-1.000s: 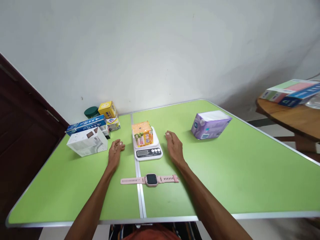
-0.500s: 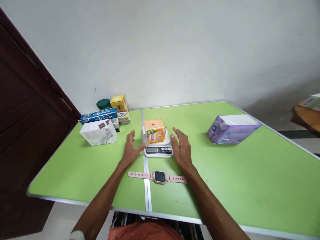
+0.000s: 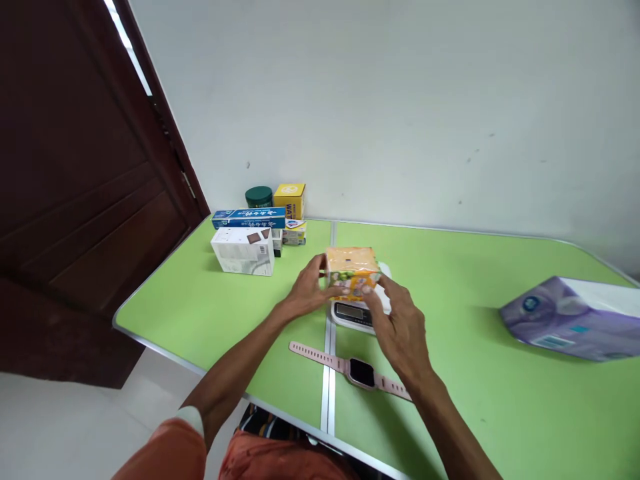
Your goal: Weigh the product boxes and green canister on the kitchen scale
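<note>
An orange and yellow packet (image 3: pixel 351 266) sits over the white kitchen scale (image 3: pixel 356 312) near the middle of the green table (image 3: pixel 480 293). My left hand (image 3: pixel 307 293) grips the packet's left side with curled fingers. My right hand (image 3: pixel 399 326) holds its right front corner, fingers closed on it. A pink smartwatch (image 3: pixel 361 371) lies flat in front of the scale, below my right hand.
At the back left stand a white box (image 3: pixel 243 251), a blue toothpaste carton (image 3: pixel 249 217), a dark green jar (image 3: pixel 259 197) and a yellow box (image 3: pixel 289 199). A purple tissue pack (image 3: pixel 570 319) lies at the right. A dark wooden door (image 3: pixel 75 167) fills the left.
Both hands moved in from beside the scale and closed on the packet. The camera turned left, so the tissue pack slid toward the right edge.
</note>
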`<state>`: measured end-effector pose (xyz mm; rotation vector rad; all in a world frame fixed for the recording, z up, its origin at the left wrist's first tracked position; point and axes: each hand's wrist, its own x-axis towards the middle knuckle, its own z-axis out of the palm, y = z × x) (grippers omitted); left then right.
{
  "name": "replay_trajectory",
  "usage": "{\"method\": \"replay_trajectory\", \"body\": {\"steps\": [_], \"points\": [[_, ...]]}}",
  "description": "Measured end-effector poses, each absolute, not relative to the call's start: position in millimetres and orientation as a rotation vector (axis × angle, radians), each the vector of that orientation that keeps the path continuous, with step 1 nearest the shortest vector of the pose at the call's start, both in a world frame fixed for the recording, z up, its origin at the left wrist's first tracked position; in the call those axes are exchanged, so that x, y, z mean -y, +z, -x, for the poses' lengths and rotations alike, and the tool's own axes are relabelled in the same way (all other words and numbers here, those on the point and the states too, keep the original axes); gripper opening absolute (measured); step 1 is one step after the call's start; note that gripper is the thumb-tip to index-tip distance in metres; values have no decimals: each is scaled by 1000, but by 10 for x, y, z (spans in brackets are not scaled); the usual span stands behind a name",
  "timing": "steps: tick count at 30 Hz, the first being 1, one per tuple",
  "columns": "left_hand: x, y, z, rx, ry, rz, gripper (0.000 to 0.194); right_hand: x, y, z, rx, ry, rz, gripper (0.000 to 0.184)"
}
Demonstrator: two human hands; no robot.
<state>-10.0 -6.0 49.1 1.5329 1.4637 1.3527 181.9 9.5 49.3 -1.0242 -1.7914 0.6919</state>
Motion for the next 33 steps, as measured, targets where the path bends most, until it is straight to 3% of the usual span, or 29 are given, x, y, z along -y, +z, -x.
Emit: {"method": "replay_trajectory", "body": {"steps": [5, 11, 18, 27, 30, 33], "points": [[748, 604, 648, -1583, 1478, -1352, 74, 209, 549, -1201, 1947, 835, 807, 59], [1437, 399, 1471, -1779, 1611, -1148, 78, 563, 238, -98, 2004, 1088, 560, 61], [1590, 225, 2058, -1791, 1651, -1082, 77, 667, 20, 599, 2030, 1134, 506, 66], [1486, 260, 2133, -1871, 1587, -1069, 93, 641, -104, 593, 2009, 1115, 488, 77], [1563, 267, 1984, -2220, 1629, -1085, 101, 512, -58, 189, 1962, 1006, 491, 67], [1515, 361, 1612, -2542, 1684, -1331, 94, 230, 108, -514, 1867, 821, 548, 53]]}}
